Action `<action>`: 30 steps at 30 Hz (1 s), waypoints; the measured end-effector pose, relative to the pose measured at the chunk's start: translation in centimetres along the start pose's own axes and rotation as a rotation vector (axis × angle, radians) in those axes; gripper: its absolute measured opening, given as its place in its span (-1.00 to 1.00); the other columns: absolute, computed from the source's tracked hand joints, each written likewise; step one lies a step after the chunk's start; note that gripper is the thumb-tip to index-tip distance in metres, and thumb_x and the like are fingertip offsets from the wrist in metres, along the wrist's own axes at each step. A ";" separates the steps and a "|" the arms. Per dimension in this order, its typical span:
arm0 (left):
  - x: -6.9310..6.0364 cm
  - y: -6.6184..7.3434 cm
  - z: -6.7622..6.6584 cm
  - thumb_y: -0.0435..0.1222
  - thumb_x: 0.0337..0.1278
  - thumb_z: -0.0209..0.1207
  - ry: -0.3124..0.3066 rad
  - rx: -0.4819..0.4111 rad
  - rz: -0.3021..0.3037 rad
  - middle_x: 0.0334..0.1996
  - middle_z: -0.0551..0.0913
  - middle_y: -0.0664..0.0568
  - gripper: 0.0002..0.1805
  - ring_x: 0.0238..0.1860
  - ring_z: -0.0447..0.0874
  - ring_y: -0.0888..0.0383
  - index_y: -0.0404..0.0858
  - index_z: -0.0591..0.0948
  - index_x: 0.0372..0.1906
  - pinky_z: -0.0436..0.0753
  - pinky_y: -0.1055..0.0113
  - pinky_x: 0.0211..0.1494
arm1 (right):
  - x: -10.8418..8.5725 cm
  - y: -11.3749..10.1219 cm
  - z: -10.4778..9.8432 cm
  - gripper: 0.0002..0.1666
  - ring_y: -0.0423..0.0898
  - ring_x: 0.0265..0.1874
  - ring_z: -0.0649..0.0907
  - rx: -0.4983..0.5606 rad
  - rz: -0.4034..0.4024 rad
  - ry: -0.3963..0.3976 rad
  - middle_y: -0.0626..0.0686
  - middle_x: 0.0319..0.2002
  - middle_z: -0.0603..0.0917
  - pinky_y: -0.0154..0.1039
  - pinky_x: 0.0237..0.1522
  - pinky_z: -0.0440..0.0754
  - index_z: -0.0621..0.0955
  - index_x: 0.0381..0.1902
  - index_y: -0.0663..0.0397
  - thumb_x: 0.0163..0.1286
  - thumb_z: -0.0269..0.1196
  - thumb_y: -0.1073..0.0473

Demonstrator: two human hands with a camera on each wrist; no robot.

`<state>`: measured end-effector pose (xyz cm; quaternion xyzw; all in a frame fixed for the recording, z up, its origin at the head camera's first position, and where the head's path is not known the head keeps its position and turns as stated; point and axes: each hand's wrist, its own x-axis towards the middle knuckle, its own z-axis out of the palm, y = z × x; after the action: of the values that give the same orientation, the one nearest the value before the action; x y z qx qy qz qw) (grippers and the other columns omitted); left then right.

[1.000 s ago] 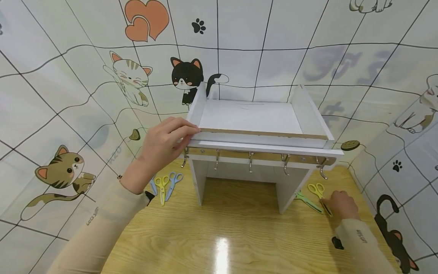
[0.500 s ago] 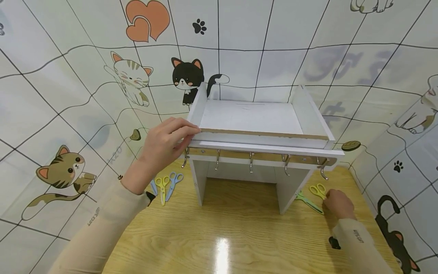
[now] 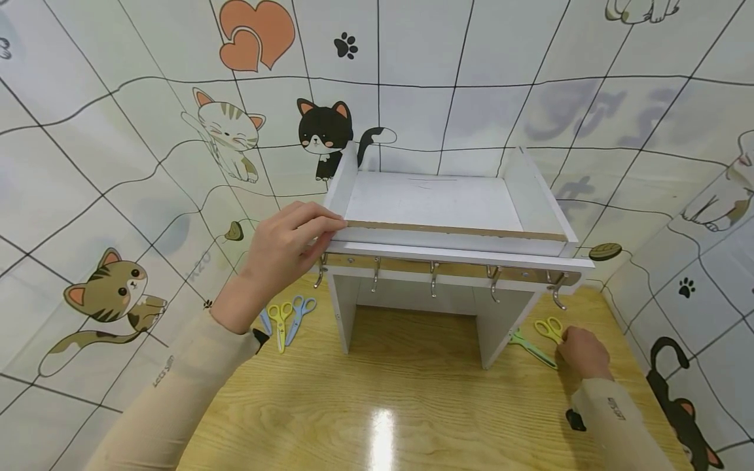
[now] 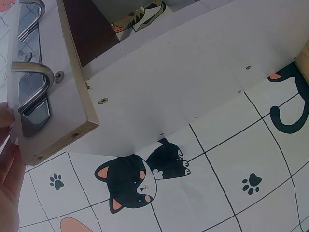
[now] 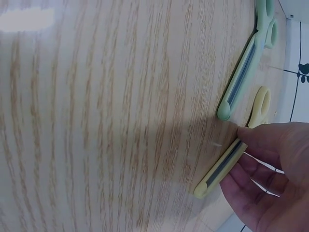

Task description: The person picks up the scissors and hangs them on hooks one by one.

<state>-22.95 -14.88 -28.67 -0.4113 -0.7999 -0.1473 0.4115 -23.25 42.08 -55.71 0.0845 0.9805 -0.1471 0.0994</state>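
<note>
A small white shelf unit (image 3: 430,203) with metal hooks (image 3: 434,281) along its front stands on the table. At its left front corner my left hand (image 3: 283,243) grips the raised front board, fingertips on the top edge. The left wrist view shows the unit's side panel (image 4: 183,92), with part of that hand at the far left. To the unit's right, my right hand (image 3: 584,353) pinches yellow scissors (image 5: 223,166) between thumb and fingers, near the middle; the blades lie in a yellow cover. Green scissors (image 5: 241,72) lie beside them, partly behind the unit's leg in the head view.
Left of the unit, yellow scissors (image 3: 280,324) and blue scissors (image 3: 300,319) lie on the wooden table (image 3: 330,418). Another blue piece is partly hidden by the left wrist. Walls with cat drawings (image 3: 324,134) enclose the table at the back and sides.
My right hand has moved slightly left and away from me over the yellow scissors, covering their blades in the head view. The left hand keeps its grip on the shelf unit.
</note>
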 end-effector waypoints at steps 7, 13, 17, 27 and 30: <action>0.1 0.1 -0.1 -0.47 0.16 0.29 -0.008 -0.005 0.000 -0.16 0.74 0.02 -0.76 -0.12 0.70 0.07 -0.18 0.74 -0.09 0.73 0.25 -0.16 | 0.0 0.2 0.1 -0.74 0.13 -0.42 0.65 0.003 -0.001 -0.002 0.36 -0.33 0.66 -0.01 -0.49 0.56 0.56 -0.16 0.48 0.33 0.18 0.31; 0.0 0.1 0.0 -0.47 0.15 0.30 -0.002 -0.004 -0.003 -0.16 0.75 0.01 -0.76 -0.12 0.70 0.06 -0.18 0.75 -0.10 0.73 0.24 -0.16 | -0.1 0.2 0.3 -0.70 0.16 -0.38 0.65 -0.001 0.033 -0.019 0.37 -0.28 0.66 0.00 -0.46 0.57 0.56 -0.12 0.50 0.32 0.20 0.30; -0.1 0.0 0.1 -0.47 0.14 0.32 0.010 -0.001 -0.006 -0.17 0.75 0.00 -0.76 -0.13 0.70 0.05 -0.18 0.75 -0.11 0.74 0.23 -0.16 | -0.5 0.2 0.2 -0.64 0.22 -0.32 0.67 -0.001 0.043 -0.019 0.43 -0.21 0.65 0.03 -0.43 0.60 0.55 -0.06 0.53 0.29 0.22 0.30; -0.1 0.1 0.2 -0.47 0.14 0.32 0.007 -0.010 -0.019 -0.16 0.74 -0.01 -0.76 -0.11 0.70 0.04 -0.19 0.75 -0.10 0.74 0.22 -0.12 | -1.5 0.9 -0.7 -0.54 0.36 -0.16 0.64 0.005 0.040 0.015 0.50 -0.02 0.60 0.13 -0.29 0.60 0.53 0.04 0.56 0.31 0.20 0.25; -0.1 0.2 0.2 -0.47 0.14 0.32 0.011 -0.015 -0.017 -0.16 0.74 -0.01 -0.76 -0.11 0.70 0.04 -0.19 0.75 -0.10 0.74 0.21 -0.12 | -2.0 1.2 -1.0 -0.54 0.36 -0.17 0.64 0.014 0.023 0.055 0.50 -0.03 0.61 0.14 -0.31 0.60 0.55 0.03 0.55 0.33 0.22 0.22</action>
<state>-22.88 -14.76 -28.88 -0.4068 -0.8000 -0.1589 0.4115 -21.29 43.27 -54.66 0.1006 0.9807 -0.1504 0.0734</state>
